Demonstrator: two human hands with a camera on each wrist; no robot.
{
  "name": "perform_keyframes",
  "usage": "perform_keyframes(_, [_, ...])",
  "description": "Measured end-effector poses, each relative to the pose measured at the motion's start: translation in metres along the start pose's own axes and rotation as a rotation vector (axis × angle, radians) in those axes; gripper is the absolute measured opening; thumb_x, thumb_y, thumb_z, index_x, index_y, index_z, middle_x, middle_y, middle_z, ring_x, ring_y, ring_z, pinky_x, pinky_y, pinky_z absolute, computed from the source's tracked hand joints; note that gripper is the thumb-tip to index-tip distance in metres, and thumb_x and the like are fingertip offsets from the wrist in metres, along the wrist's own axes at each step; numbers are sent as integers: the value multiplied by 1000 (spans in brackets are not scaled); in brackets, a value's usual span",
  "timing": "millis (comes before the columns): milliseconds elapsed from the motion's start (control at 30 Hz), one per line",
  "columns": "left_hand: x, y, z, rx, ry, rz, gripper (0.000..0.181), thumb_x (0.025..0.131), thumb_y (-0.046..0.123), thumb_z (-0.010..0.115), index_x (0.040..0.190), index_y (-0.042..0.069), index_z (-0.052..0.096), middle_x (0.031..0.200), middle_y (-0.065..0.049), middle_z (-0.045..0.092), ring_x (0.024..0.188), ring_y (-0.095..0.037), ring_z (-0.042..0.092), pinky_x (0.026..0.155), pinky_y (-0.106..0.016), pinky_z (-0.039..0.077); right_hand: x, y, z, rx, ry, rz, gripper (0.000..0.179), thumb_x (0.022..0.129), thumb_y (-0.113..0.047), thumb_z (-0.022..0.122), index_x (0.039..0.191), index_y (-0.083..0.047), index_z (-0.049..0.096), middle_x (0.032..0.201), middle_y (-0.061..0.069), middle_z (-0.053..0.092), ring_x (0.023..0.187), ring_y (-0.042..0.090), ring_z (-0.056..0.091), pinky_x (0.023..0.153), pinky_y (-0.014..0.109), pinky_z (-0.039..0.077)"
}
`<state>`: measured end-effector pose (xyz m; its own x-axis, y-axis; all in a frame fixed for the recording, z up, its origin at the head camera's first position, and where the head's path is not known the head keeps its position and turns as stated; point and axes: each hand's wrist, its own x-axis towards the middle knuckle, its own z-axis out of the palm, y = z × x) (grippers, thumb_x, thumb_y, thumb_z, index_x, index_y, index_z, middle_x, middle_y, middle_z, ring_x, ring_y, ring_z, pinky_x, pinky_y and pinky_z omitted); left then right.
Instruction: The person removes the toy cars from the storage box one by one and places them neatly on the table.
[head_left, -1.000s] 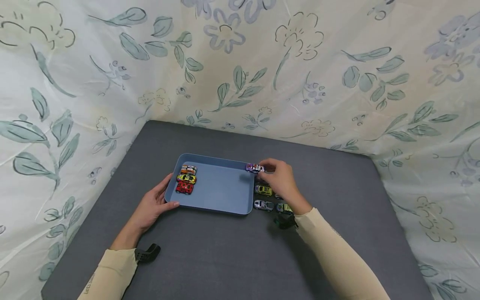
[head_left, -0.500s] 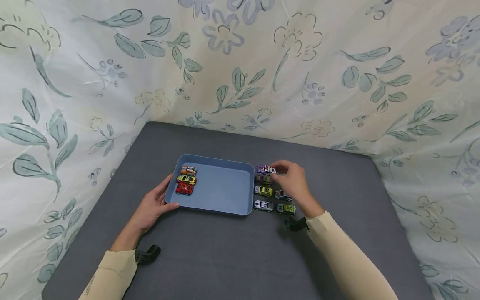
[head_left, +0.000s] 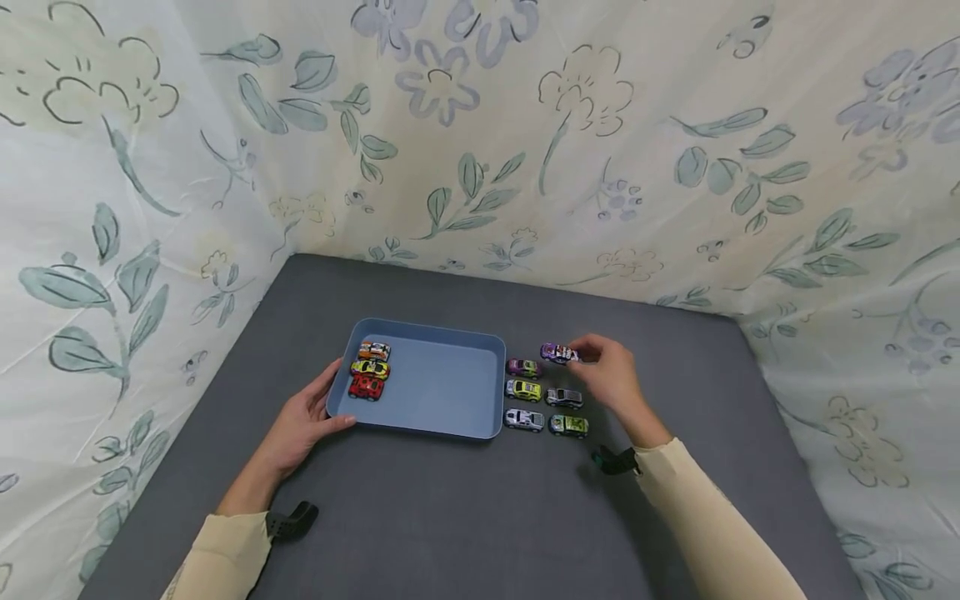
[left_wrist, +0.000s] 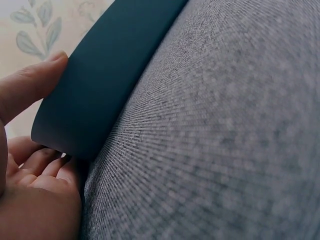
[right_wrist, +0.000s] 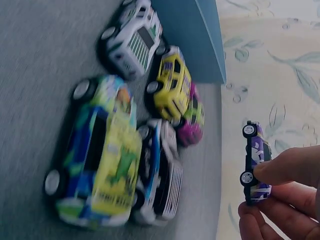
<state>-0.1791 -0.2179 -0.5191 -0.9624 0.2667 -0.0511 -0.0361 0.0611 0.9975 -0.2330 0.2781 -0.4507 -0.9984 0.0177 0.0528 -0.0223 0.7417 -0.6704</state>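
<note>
My right hand [head_left: 611,375] pinches a purple-and-white toy car [head_left: 559,353] between thumb and fingers, beyond the tray's right end. In the right wrist view the purple car [right_wrist: 256,162] appears side-on, raised off the table. My left hand [head_left: 298,427] grips the left end of the blue tray [head_left: 450,333], its thumb on the near side and its fingers round the corner. Inside the tray, along the left, sit an orange-and-white car [head_left: 374,350], a yellow car [head_left: 371,369] and a red car [head_left: 366,387].
Right of the tray stand several toy cars: a purple-and-green one [head_left: 523,367], a yellow one [head_left: 523,390], a silver-white one [head_left: 524,419], a black-and-silver one [head_left: 564,398] and a green-and-blue one [head_left: 568,426]. Behind the grey table [head_left: 420,517] hangs a floral curtain [head_left: 480,150].
My right hand has carried the purple car rightward, from above the tray's right edge to beyond the nearest car column, uncovering the cars there. The left hand keeps its grip on the tray.
</note>
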Motion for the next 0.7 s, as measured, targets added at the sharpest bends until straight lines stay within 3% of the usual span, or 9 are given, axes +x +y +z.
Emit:
perform_keyframes(300, [-5, -1, 2, -1, 7, 2, 103, 94, -8, 80, 174, 4, 16, 177, -27, 13, 161, -46, 17, 106, -11, 43, -3, 24, -8, -19, -34, 19, 23, 96, -4, 79, 119, -3, 79, 117, 18, 77, 108, 39, 72, 94, 58, 57])
perform_keyframes(700, [-11, -5, 9, 17, 21, -5, 104, 94, -5, 81, 174, 4, 15, 176, -29, 14, 159, -49, 19, 106, -10, 42, -4, 45, 3, -38, -103, 35, 20, 95, -4, 81, 114, -6, 80, 112, 14, 78, 104, 35, 73, 88, 55, 59])
